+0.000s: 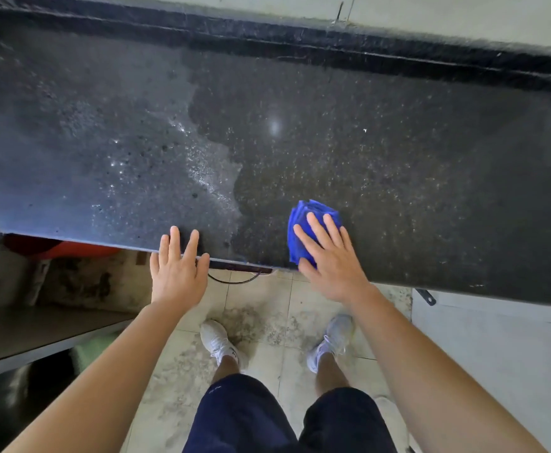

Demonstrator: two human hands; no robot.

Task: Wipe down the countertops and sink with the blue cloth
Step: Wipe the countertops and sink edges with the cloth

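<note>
We wipe the dark desk [398, 165] near its front edge.
Our right hand [329, 256] presses flat, fingers spread, on the bunched blue cloth [300, 220], hiding half. Our left hand [177, 269] lies open, holding nothing.

Below us we see a pale tiled floor [261, 302], stained and mottled, with our two white sneakers [217, 341] planted on it and dark shorts [244, 416] above them. To the left, under the counter edge, we make out something red-orange [71, 248], and a thin black cable [235, 281] loops just beneath the edge.
</note>
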